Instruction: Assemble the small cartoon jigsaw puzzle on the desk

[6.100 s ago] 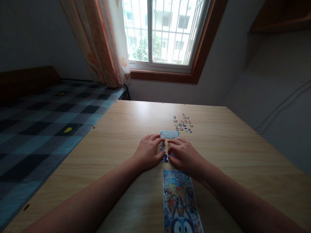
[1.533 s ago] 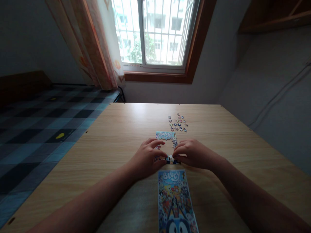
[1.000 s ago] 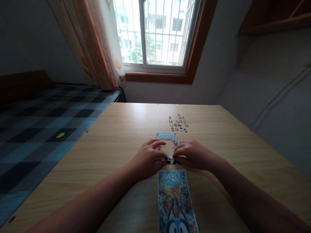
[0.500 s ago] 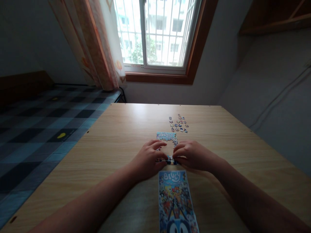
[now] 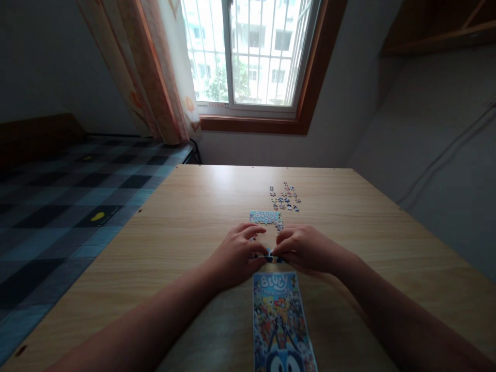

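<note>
A partly joined jigsaw puzzle [image 5: 264,217] lies flat on the wooden table, its blue lettered top strip showing beyond my hands. My left hand [image 5: 241,254] rests over its left side, thumb and index finger closing on the near row while the other fingers reach over the frame. From the right, my right hand [image 5: 301,246] pinches at the same near row [image 5: 275,259]; its fingertips mostly hide the small puzzle piece there. Bare wood shows inside the frame. Just below the hands lies a Bluey picture sheet [image 5: 281,315], printed with many characters.
Several loose puzzle pieces [image 5: 285,200] are scattered beyond the puzzle, slightly to the right. The wooden table [image 5: 186,222] stands against the window wall. A bed with a checked cover [image 5: 127,181] adjoins its left edge.
My right hand's fingertips have shifted slightly left along the near row, closer to my left fingertips. My left hand, the loose pieces and the picture sheet stay in place.
</note>
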`<action>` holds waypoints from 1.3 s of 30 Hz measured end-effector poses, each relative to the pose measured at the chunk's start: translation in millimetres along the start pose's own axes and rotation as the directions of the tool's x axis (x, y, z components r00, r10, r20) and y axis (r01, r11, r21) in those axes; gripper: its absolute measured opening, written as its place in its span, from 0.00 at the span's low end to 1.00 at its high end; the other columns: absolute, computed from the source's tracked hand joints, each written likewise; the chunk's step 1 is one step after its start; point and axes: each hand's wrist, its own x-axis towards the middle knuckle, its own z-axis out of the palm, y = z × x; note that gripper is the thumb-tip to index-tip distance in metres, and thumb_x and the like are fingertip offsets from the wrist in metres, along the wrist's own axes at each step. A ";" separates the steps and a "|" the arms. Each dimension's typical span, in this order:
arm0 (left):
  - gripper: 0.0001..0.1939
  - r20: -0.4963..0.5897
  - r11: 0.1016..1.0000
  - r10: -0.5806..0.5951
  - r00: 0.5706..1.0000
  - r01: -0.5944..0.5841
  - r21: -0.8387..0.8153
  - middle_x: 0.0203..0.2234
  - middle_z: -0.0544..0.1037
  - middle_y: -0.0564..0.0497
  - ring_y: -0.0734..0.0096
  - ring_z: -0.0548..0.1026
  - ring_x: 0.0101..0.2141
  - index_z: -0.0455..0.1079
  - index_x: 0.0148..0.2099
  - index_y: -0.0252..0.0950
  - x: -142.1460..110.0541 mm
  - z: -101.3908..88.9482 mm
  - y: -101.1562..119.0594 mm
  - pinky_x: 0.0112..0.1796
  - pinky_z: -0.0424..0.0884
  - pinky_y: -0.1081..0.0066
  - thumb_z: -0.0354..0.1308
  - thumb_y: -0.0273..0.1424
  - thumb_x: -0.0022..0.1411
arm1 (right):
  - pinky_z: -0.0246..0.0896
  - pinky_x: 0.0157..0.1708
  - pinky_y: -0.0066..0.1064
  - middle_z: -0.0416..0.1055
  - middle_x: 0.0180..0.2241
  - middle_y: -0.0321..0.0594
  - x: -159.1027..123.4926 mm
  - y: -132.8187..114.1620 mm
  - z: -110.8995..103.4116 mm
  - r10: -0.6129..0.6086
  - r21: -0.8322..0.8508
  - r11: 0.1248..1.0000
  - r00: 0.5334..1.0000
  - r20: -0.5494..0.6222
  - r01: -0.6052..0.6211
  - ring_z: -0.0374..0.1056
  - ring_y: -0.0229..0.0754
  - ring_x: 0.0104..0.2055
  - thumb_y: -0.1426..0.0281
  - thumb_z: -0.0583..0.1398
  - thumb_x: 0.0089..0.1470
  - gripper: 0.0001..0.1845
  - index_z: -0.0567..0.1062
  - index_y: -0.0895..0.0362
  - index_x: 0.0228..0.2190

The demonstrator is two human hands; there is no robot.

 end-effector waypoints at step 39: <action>0.28 0.080 0.865 -0.404 0.911 0.352 0.359 0.69 0.58 0.42 0.45 0.54 0.68 0.61 0.69 0.43 -3.1 8.2 -22.7 0.64 0.51 0.41 0.48 0.43 0.71 | 0.65 0.44 0.34 0.80 0.39 0.43 -25.1 114.5 0.5 0.649 0.241 0.718 0.502 -0.572 -0.653 0.73 0.46 0.40 0.65 0.57 0.57 0.14 0.81 0.57 0.38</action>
